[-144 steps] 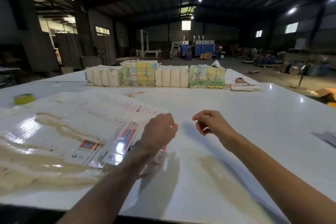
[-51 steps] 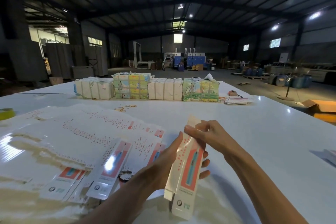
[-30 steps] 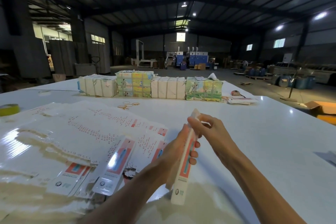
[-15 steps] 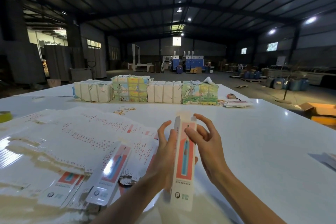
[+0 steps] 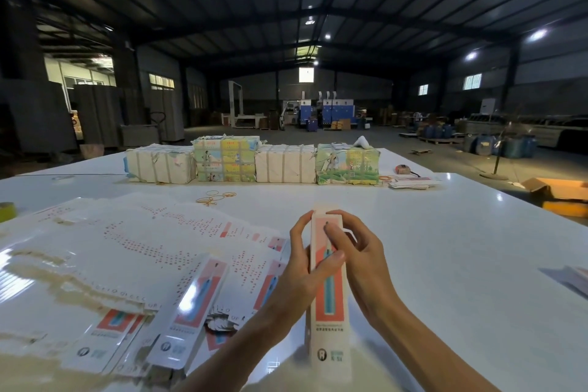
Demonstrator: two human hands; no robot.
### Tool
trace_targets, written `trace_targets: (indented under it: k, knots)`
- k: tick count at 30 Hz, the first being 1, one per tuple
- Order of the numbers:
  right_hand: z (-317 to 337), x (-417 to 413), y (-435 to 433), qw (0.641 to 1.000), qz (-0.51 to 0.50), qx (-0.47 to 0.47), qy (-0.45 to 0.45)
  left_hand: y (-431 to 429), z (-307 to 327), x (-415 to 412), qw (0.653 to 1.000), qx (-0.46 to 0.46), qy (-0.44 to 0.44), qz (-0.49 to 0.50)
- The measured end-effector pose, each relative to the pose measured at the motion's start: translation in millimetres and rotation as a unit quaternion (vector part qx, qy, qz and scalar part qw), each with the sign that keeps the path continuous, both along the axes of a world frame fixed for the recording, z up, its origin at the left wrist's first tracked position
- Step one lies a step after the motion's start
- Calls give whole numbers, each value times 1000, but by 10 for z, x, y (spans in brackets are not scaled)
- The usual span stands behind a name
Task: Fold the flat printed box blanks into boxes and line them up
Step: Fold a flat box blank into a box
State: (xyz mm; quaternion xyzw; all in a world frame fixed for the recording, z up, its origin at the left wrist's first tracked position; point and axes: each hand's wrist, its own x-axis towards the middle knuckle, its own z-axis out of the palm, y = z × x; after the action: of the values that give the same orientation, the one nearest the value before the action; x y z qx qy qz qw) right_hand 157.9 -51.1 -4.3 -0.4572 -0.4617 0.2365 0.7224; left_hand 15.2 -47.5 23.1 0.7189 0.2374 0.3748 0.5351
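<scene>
A long narrow box, white with a coral panel and a teal picture, is held lengthwise above the white table. My left hand grips its left side, thumb across the printed face. My right hand holds the right side near the far end, with a fingertip pressing on the face. To the left lies a fanned spread of flat printed box blanks, several overlapping, glossy under the lights.
Strapped bundles of blanks stand in a row at the table's far side, with rubber bands in front. A small pile of flat cards lies at far right, a tape roll at far left.
Earlier both hands were bare near the spread. A blank was lifted, squeezed open into a box shape, and now its far end sits between both hands.
</scene>
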Motion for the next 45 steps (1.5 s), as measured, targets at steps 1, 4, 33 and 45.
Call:
trace_targets:
  k: [1, 4, 33, 45]
  knots:
    - [-10, 12, 11, 1000, -8, -2, -8, 19, -16, -10, 1000, -1, 14, 10]
    - [-31, 50, 34, 999, -30, -11, -44, 86, -60, -8, 999, -13, 25, 18]
    - [260, 331, -108, 987, 117, -112, 18, 573, -400, 18, 992, 46, 74, -95]
    - [251, 333, -69, 977, 145, -150, 49, 544, -495, 95, 985, 137, 95, 41]
